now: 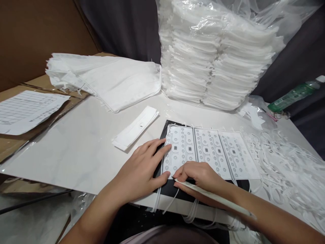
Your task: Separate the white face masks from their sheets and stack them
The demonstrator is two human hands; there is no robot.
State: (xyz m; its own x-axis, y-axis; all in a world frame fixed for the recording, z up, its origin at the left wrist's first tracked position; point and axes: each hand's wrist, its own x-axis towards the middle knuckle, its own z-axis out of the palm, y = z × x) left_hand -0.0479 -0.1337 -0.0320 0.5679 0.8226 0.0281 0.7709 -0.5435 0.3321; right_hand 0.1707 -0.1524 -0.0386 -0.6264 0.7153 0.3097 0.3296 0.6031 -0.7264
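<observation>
Marbled white tabletop (76, 152), clear-bagged white stack (218, 57) at the back, loose white cords (286, 169) piled right. Dot-printed white panels (207, 149) lie side by side on a black board (241, 185), left edge under the left hand's (141, 167) fingertips, near-left corner by the right's. Left fingers spread, flat-ish; right hand (199, 174) pinched round a slim pale tool (215, 196), dark tip at that corner, contact unclear.
</observation>
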